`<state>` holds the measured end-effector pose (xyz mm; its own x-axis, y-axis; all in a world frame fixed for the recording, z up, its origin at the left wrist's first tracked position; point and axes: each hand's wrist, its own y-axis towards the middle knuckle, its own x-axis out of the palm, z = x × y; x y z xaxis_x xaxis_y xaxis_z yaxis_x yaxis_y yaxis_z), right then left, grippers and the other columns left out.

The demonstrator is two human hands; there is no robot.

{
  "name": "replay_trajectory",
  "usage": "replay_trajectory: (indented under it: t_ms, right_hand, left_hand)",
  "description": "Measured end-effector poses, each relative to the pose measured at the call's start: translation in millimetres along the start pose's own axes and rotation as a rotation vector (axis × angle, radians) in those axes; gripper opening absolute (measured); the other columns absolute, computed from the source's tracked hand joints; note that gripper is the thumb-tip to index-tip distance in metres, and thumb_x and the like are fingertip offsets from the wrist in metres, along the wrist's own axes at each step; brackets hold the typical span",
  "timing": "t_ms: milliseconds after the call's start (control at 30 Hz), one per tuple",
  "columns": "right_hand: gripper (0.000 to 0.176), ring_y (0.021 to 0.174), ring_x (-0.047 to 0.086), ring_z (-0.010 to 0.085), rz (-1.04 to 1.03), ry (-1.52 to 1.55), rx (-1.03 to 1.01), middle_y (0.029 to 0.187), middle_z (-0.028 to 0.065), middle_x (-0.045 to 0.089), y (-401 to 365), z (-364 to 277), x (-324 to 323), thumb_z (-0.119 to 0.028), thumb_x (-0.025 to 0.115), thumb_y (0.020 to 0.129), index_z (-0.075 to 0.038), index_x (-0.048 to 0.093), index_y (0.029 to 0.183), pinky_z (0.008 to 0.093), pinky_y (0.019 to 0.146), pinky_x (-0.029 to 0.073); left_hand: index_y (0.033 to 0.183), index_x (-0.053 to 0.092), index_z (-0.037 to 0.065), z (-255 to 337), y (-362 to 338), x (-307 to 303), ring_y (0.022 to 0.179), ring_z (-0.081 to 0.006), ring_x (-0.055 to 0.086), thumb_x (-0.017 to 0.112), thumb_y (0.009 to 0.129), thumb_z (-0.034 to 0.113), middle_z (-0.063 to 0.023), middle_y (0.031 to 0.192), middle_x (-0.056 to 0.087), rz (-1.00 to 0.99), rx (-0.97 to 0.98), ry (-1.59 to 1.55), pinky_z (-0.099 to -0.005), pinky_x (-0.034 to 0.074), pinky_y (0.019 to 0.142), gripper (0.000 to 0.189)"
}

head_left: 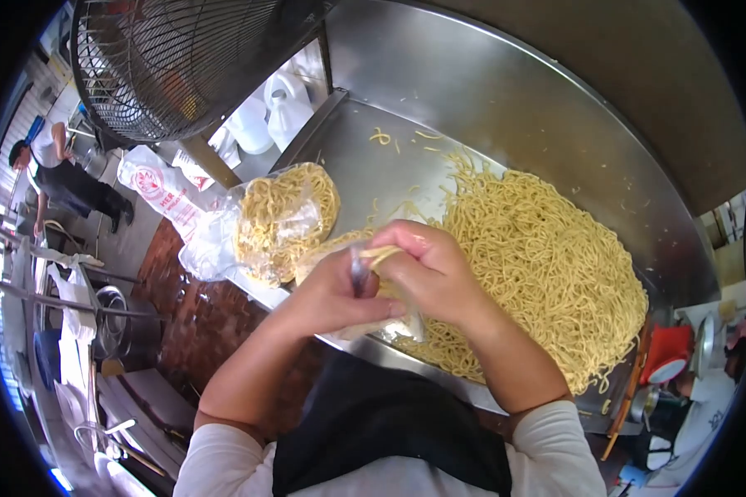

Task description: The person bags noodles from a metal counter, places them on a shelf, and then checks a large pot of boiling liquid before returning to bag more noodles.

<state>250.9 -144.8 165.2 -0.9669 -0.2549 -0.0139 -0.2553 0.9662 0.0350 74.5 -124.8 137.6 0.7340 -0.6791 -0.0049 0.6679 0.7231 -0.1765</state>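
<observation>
My left hand [337, 291] and my right hand [423, 269] are close together over the front edge of a metal tray [389, 124]. Both have bent fingers around the gathered top of a clear plastic bag [412, 325], whose lower part hangs beneath them. A few pale strands show at my right fingers. To the right of my hands lies a large heap of yellow noodles [547, 273]. Left of them, a clear bag filled with noodles [286, 219] rests at the tray's edge.
A caged fan [174, 58] stands at the upper left, near white plastic jugs [286, 112]. Printed plastic bags [162, 186] lie left of the tray. Another person [66, 178] stands at the far left. A red object [666, 354] is at the right.
</observation>
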Motion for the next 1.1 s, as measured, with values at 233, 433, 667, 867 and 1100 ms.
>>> replay_trajectory:
  t_ms: [233, 433, 667, 867, 1100]
  right_hand:
    - [0.010, 0.078, 0.056, 0.0062, 0.073, 0.048, -0.066, 0.084, 0.0017, 0.063, -3, 16, -24, -0.008, 0.058, 0.087, 0.001, 0.064, 0.088, 0.0233, 0.069, 0.046]
    - [0.034, 0.081, 0.062, 0.0190, -0.197, -0.444, 0.473, 0.090, 0.0098, 0.065, -62, 85, -25, -0.030, 0.070, 0.082, -0.001, 0.064, 0.100, 0.0323, 0.077, 0.049]
    - [0.086, 0.113, 0.054, 0.0350, 0.133, -0.556, 0.352, 0.117, 0.0238, 0.055, -50, 151, 41, -0.046, 0.082, 0.067, 0.005, 0.044, 0.125, 0.0407, 0.096, 0.043]
    - [0.104, 0.123, 0.042, 0.0411, 0.223, -0.501, 0.239, 0.127, 0.0286, 0.042, -37, 146, 69, -0.056, 0.078, 0.068, 0.010, 0.028, 0.132, 0.0451, 0.100, 0.040]
    - [0.079, 0.114, 0.048, 0.0391, 0.202, -0.802, -0.012, 0.117, 0.0240, 0.048, -16, 173, 60, -0.036, 0.077, 0.069, 0.007, 0.042, 0.125, 0.0457, 0.092, 0.044]
  left_hand:
    - [0.094, 0.063, 0.001, 12, 0, -15, 0.076, -0.0270, 0.065, 0.062, 0.086, 0.025, -0.0172, 0.078, 0.064, 0.066, 0.055, 0.445, -0.0373, 0.051, 0.072, 0.026]
    - [0.087, 0.061, -0.001, 20, -19, -37, 0.075, -0.0428, 0.061, 0.057, 0.082, 0.025, -0.0240, 0.073, 0.062, 0.107, -0.186, 1.302, -0.0516, 0.048, 0.070, 0.026]
    - [0.082, 0.059, -0.002, 20, -8, -30, 0.071, -0.0419, 0.062, 0.058, 0.081, 0.021, -0.0223, 0.071, 0.062, 0.274, -0.068, 1.267, -0.0510, 0.049, 0.068, 0.023]
    - [0.096, 0.059, -0.004, 19, -7, -23, 0.073, -0.0433, 0.060, 0.057, 0.078, 0.017, -0.0246, 0.074, 0.061, 0.267, -0.129, 1.273, -0.0520, 0.048, 0.071, 0.027]
    - [0.133, 0.046, -0.004, 26, -22, -23, 0.052, -0.0096, 0.050, 0.051, 0.082, 0.007, -0.0004, 0.065, 0.054, 0.242, 0.023, -0.015, -0.0226, 0.038, 0.049, 0.052]
